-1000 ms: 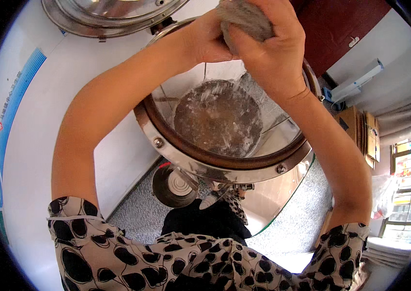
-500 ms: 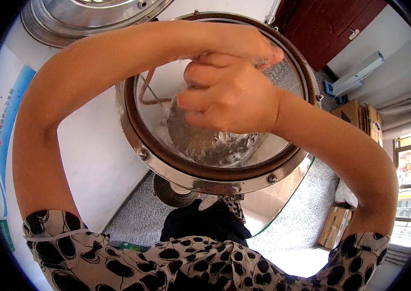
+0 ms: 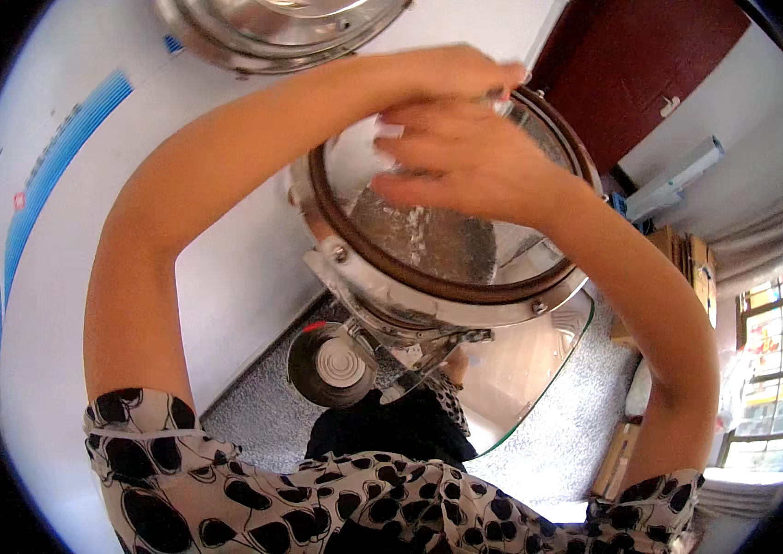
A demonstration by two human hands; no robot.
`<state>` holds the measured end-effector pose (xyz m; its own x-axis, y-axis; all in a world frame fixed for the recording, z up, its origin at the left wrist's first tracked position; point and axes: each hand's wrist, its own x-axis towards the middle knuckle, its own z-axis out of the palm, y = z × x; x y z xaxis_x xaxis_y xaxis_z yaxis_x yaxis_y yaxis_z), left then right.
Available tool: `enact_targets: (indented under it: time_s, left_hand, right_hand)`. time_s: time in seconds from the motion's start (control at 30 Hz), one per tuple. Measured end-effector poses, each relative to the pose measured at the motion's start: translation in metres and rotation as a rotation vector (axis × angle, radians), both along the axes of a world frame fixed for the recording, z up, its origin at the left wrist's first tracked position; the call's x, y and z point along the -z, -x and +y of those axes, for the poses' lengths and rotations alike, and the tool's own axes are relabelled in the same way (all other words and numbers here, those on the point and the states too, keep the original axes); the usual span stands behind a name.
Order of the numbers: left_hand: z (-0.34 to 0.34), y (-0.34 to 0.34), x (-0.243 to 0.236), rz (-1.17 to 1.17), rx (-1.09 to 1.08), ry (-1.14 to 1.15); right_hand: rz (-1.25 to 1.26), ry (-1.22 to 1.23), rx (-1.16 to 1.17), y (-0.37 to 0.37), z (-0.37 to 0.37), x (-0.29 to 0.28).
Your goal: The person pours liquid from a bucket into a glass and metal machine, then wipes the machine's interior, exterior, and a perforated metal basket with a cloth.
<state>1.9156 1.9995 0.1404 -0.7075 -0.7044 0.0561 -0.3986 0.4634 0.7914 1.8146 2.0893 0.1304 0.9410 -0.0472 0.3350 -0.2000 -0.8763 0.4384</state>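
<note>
A large round metal vessel [image 3: 511, 312] with a brown gasket around its rim stands in front of me, its top uncovered. Down inside it lies a grey, shiny, wet-looking round surface [image 3: 437, 235] with white flecks. Over the vessel's far side stretches my left hand [image 3: 465, 72], its fingertips blurred and partly hidden, so what they hold, if anything, cannot be made out. My right hand [image 3: 474, 162] hangs over the opening just below it, crossing near the left wrist. Its fingers are blurred but apart and seem to hold nothing.
The vessel's round metal lid [image 3: 290, 42] is swung aside at the upper left, by the white wall [image 3: 49, 305]. A small metal pan-like object [image 3: 331, 365] sits below the vessel. A dark red door [image 3: 631, 74] and cardboard boxes [image 3: 701, 277] are to the right.
The curled fingers of my right hand have spread apart, and that hand has risen slightly. The whole view has shifted, so the lid and vessel appear farther right and higher.
</note>
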Motion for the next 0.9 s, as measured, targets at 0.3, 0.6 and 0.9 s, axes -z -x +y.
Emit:
enact_targets:
  time_s: [0.3, 0.6, 0.9]
  left_hand:
    - [0.107, -0.157, -0.032, 0.435, 0.064, 0.266]
    - [0.146, -0.262, 0.079, 0.577, -0.311, -0.143]
    - [0.032, -0.173, 0.347, -0.027, -0.822, 0.025]
  right_hand:
    - [-1.195, -1.034, 0.316, -0.047, 0.026, -0.037]
    - [-0.816, -1.089, 0.247, -0.094, 0.074, -0.035]
    - [-0.541, -0.688, 1.074, -0.021, 0.116, 0.008]
